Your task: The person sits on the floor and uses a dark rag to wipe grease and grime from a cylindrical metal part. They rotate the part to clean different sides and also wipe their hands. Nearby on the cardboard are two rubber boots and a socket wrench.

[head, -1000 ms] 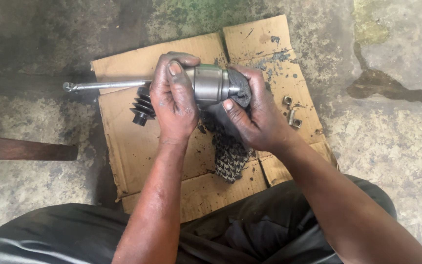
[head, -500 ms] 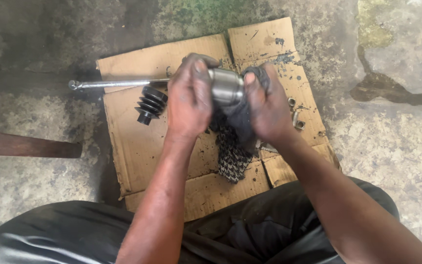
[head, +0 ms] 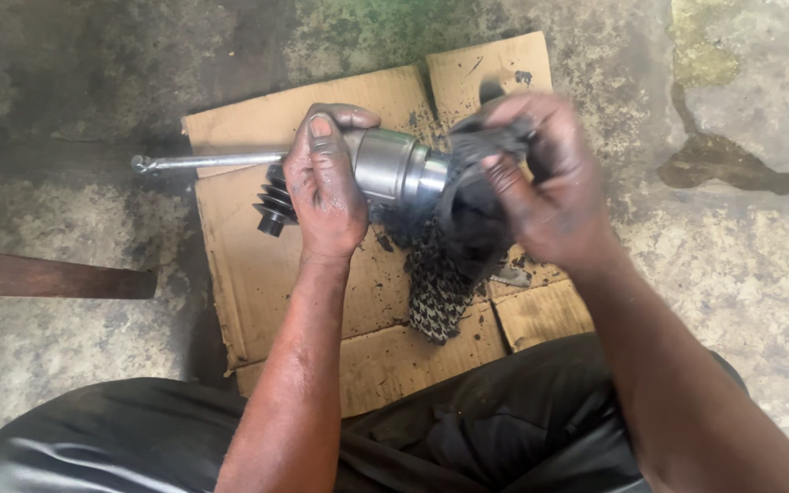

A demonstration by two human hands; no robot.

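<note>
Cardboard [head: 267, 274] on stained concrete floor [head: 66, 110] | left hand [head: 321, 187] fingers clamped on metal joint [head: 394, 164] | right hand [head: 541, 183] fingers clamped on rag [head: 454, 228]

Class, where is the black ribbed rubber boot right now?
In the head view, the boot sits left of centre on the cardboard, just below the metal shaft and partly behind the left hand.

Left hand [head: 324, 187] curled gripping, right hand [head: 541, 183] clenched, forearms extended
</note>
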